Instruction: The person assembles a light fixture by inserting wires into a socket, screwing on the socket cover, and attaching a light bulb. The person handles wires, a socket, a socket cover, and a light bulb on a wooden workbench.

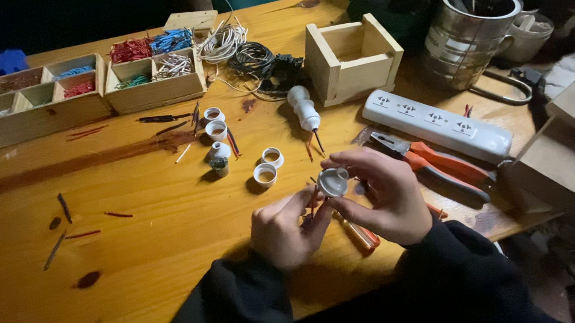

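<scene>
Both hands meet over the near middle of the table (131, 283): the right hand (382, 197) pinches a small white lamp-holder part (333, 181) between thumb and fingertips, its grip closed on the rim, while the left hand (284, 229) closes its grip on thin red wires (311, 203) that run up under the part. Judged from this, wiring or fitting of the part is the step in hand; the next move would call for a steady hold and fine finger work on the wire ends. An orange-handled screwdriver (356, 235) lies just below the hands, and orange pliers (431, 165) lie just right of them, beside a white power strip (436, 124). Farther off, more white holder pieces (265, 175) stand left of centre, with a white-handled tool (304, 109) behind. At the far edge sit compartment trays of coloured wire pieces (151, 72), coils of wire (241, 51), an open wooden box (352, 57) and a metal mug (470, 35). Wire offcuts (78, 234) scatter the left; nothing stands between the hands and the tools.
</scene>
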